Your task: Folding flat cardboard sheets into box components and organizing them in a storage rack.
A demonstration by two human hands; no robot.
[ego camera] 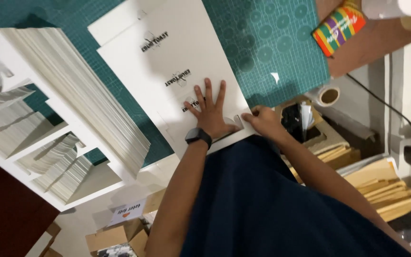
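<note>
Now the left hand (211, 115) lies flat, fingers spread, pinning the white card sheet (177, 71); the right hand (262, 121) pinches its corner tab, best folded slowly along the crease.

A tall stack of white die-cut sheets (72, 95) fills the left of the green cutting mat (272, 47). A striped, many-coloured packet (338, 27) lies far right, a tape roll (328, 95) just off the mat's right edge. Wooden slats (386, 190) pile up near right, cardboard boxes (120, 235) near left.
</note>
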